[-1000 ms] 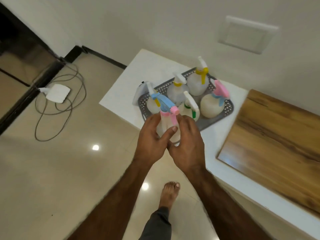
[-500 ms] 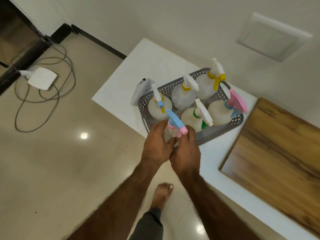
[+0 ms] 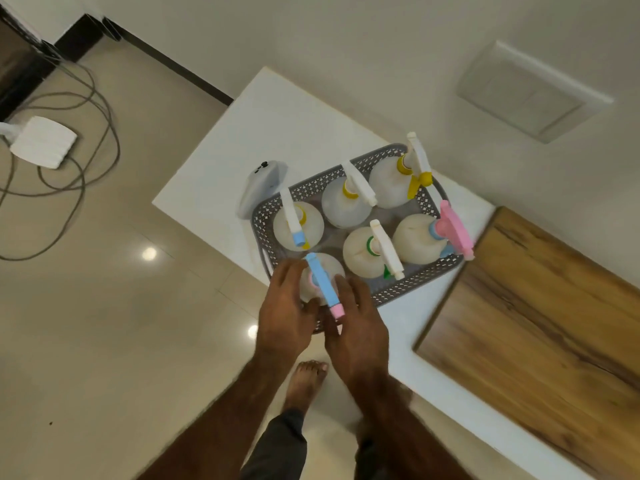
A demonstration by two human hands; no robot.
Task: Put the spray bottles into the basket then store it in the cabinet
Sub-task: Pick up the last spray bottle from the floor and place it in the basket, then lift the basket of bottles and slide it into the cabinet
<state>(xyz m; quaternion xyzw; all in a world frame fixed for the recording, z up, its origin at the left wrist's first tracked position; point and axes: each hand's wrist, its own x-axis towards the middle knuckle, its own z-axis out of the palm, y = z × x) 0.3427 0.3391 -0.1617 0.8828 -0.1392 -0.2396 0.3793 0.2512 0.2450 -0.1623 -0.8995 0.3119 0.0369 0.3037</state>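
Observation:
A grey perforated basket [image 3: 408,289] stands on the white counter [image 3: 277,133] and holds several pale spray bottles. One with a blue nozzle and pink tip [image 3: 323,284] stands in the basket's near left corner. My left hand [image 3: 284,313] presses its left side and my right hand [image 3: 358,317] its right side, fingers loosely curved around it. The others stand upright behind it: a blue-tipped one [image 3: 298,226], a yellow-collared one [image 3: 346,202], a yellow-trigger one [image 3: 398,181], a green-collared one [image 3: 367,251] and a pink-headed one [image 3: 422,237].
A white controller-like device [image 3: 259,185] leans against the basket's far left corner. A wooden board [image 3: 540,313] lies on the counter to the right. On the tiled floor at left sit a white box [image 3: 43,142] and looping cables. My bare foot [image 3: 304,382] is below the counter edge.
The blue-and-pink bottle has gone from held above the basket's near edge down into the basket's near left corner. My fingers have loosened from a tight clasp. The view has shifted closer.

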